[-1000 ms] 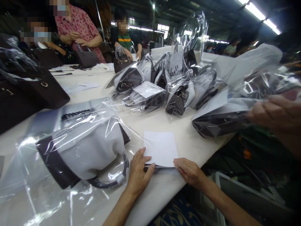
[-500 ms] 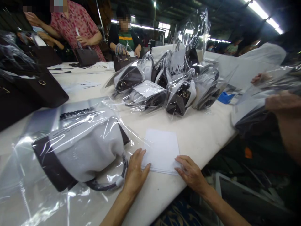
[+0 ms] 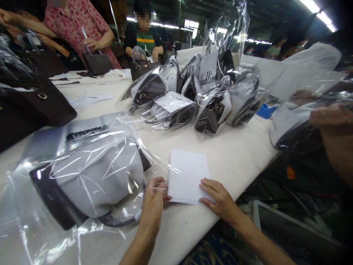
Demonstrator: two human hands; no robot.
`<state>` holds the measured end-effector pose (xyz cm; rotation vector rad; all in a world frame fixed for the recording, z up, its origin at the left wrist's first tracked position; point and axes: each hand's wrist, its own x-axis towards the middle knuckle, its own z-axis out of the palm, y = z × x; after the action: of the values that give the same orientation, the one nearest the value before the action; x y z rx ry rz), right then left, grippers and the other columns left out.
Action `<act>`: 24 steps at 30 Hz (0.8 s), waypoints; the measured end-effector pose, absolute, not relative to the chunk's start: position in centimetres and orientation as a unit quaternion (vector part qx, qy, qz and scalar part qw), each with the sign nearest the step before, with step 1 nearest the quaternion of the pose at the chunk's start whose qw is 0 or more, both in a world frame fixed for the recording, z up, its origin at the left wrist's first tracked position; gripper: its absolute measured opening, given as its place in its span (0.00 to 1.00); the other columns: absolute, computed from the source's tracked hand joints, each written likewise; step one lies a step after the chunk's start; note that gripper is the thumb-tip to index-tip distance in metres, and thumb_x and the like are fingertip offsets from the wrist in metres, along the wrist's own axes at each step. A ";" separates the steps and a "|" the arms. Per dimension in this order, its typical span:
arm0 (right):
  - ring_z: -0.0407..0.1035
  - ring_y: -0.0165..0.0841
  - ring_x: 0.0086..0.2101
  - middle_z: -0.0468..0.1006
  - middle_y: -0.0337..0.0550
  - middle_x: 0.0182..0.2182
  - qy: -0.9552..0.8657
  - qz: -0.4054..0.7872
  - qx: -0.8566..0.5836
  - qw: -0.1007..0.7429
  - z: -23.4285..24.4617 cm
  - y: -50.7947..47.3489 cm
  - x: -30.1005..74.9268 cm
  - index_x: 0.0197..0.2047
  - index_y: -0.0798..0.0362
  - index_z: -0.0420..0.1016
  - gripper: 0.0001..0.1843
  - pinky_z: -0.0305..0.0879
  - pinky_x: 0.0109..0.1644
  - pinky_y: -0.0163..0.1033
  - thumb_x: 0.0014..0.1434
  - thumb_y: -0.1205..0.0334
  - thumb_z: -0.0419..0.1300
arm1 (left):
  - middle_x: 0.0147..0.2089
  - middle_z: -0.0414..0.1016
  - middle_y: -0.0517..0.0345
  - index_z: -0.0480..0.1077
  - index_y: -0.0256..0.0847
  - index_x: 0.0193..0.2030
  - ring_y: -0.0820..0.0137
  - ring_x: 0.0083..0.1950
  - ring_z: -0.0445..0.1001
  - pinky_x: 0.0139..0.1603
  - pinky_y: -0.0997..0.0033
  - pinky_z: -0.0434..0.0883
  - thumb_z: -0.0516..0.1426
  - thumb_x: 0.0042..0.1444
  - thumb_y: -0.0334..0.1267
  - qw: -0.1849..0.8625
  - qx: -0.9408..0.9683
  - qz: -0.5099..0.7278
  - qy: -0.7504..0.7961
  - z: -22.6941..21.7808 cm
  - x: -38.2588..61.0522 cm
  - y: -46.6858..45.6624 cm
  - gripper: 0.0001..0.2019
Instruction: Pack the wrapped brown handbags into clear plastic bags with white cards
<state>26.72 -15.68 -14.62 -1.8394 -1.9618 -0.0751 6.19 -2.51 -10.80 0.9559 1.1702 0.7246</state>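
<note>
A small stack of white paper sheets (image 3: 187,173) lies on the table in front of me. My right hand (image 3: 220,200) rests on its right edge, fingers stretched over the top sheet. At the lower left corner of the stack, my left hand (image 3: 154,198) has its fingers curled together on the loose edge of a clear plastic bag (image 3: 19,206). Inside that bag lies a dark brown handbag (image 3: 55,198) on its side, wrapped in white material, with a wrapped handle toward my left wrist.
Several bagged handbags (image 3: 209,114) stand in a cluster on the pale table (image 3: 234,154). Dark handbags (image 3: 52,99) stand at the left. A blue item (image 3: 266,111) lies at the right. A co-worker's hand (image 3: 333,117) holds a bagged handbag. Two people work across the table.
My left hand has come off the paper's left edge, its fingers curling onto the plastic edge. My right hand has slid slightly left over the sheets.
</note>
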 end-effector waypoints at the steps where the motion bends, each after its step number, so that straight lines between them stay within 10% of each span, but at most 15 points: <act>1: 0.62 0.41 0.51 0.69 0.52 0.49 -0.710 -0.028 -0.666 0.225 -14.7 -15.7 26.7 0.51 0.55 0.67 0.20 0.64 0.51 0.51 0.56 0.57 0.57 | 0.42 0.64 0.53 0.62 0.39 0.42 0.70 0.38 0.67 0.27 0.75 0.69 0.56 0.48 0.44 0.675 0.416 0.315 0.522 -10.7 6.1 -2.6 0.16; 6: 0.62 0.41 0.50 0.69 0.52 0.49 -0.710 -0.034 -0.660 0.242 -15.2 -15.8 26.9 0.51 0.55 0.66 0.20 0.65 0.49 0.50 0.56 0.57 0.57 | 0.29 0.69 0.59 0.64 0.35 0.46 0.76 0.26 0.64 0.21 0.80 0.58 0.59 0.43 0.39 0.731 0.432 0.218 0.482 -10.4 5.4 -3.2 0.22; 15: 0.63 0.41 0.50 0.69 0.52 0.49 -0.708 -0.035 -0.658 0.253 -15.2 -15.8 26.8 0.51 0.55 0.65 0.21 0.65 0.50 0.50 0.56 0.57 0.57 | 0.35 0.73 0.57 0.65 0.37 0.40 0.74 0.32 0.69 0.29 0.77 0.64 0.57 0.43 0.36 0.740 0.445 0.248 0.440 -11.0 6.4 -4.4 0.15; 21: 0.63 0.43 0.50 0.70 0.53 0.48 -0.706 -0.042 -0.662 0.248 -15.0 -15.9 26.6 0.53 0.55 0.65 0.27 0.64 0.49 0.51 0.53 0.51 0.58 | 0.52 0.64 0.47 0.54 0.40 0.55 0.61 0.50 0.67 0.50 0.55 0.66 0.58 0.47 0.39 0.480 0.645 0.349 0.482 -12.5 7.6 -4.6 0.28; 24: 0.62 0.43 0.50 0.69 0.52 0.49 -0.706 -0.048 -0.665 0.238 -15.3 -15.9 26.6 0.53 0.55 0.65 0.26 0.64 0.50 0.51 0.53 0.52 0.58 | 0.60 0.55 0.45 0.65 0.40 0.45 0.55 0.62 0.53 0.59 0.46 0.55 0.55 0.49 0.36 0.377 0.732 0.348 0.447 -12.7 8.0 -4.9 0.14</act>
<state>26.65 -15.90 -15.32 -1.8231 -1.9341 -0.1318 8.04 -4.88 -12.70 1.8727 1.1441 0.8901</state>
